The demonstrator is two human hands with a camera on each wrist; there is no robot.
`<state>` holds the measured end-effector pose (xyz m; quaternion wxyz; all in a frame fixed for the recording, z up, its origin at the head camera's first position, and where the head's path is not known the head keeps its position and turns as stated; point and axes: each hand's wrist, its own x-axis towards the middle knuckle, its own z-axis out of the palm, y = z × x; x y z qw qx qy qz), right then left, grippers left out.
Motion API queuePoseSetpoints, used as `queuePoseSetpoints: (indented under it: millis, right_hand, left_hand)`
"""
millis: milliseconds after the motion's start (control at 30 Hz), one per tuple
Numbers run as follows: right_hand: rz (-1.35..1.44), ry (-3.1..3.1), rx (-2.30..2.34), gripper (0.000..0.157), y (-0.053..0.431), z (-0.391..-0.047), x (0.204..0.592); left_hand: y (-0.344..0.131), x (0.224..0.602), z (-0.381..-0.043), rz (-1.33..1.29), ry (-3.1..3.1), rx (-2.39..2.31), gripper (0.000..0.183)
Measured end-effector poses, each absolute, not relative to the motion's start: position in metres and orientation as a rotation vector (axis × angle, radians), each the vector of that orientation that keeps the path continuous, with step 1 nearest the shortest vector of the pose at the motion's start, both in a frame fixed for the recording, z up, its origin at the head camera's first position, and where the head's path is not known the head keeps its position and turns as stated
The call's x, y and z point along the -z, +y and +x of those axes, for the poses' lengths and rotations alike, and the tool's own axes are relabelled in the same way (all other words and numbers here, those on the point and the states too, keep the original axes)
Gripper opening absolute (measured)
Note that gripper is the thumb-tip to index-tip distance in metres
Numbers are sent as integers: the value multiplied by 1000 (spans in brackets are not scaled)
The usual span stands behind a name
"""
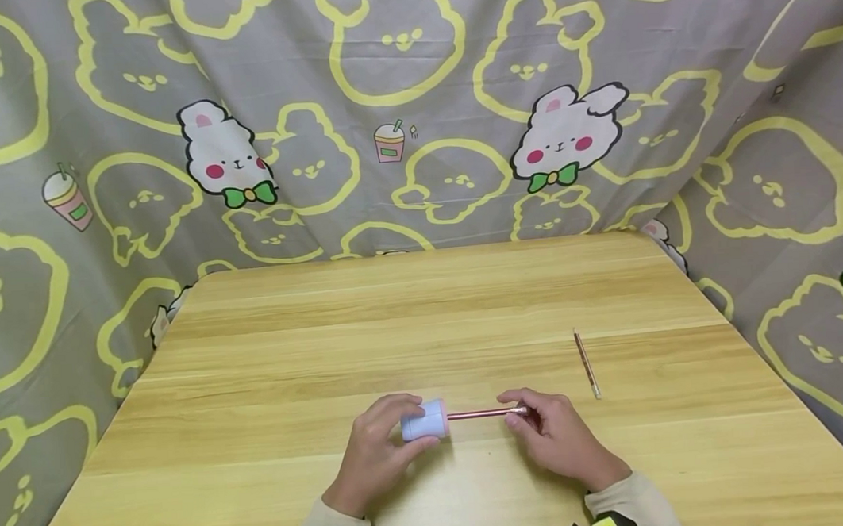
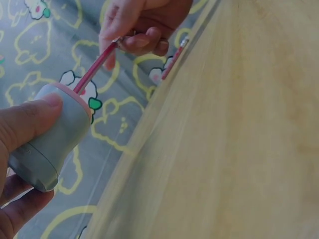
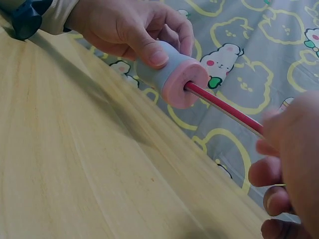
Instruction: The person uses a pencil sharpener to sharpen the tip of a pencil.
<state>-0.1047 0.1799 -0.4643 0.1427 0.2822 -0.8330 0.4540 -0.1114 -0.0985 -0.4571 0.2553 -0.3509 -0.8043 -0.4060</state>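
My left hand (image 1: 377,444) grips a light blue pencil sharpener (image 1: 421,423) between thumb and fingers, holding it on its side above the table. Its pink end face (image 3: 185,85) points toward the right hand. A red pencil (image 1: 478,413) runs straight into the hole in that face, so its tip is hidden inside. At the pencil's far end, my right hand (image 1: 558,437) pinches it with thumb and fingers. In the left wrist view the sharpener (image 2: 65,127) shows a rounded body with a darker base, fingers beneath it.
A second pencil (image 1: 587,365) lies on the wood-grain table (image 1: 410,319), beyond and to the right of the right hand. A grey patterned curtain (image 1: 447,63) hangs behind the table's far edge and along both sides.
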Motion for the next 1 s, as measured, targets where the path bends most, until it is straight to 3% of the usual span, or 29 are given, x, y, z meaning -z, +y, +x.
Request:
queuePoseSetpoints:
  millis: [833, 1000]
  right_hand:
    - [787, -2372, -1215, 12, 180, -106, 463]
    - [818, -2348, -1282, 18, 181, -107, 466]
  left_hand:
    - [-99, 456, -110, -941, -2195, 1102, 37]
    - [-99, 456, -110, -942, -2198, 1109, 36]
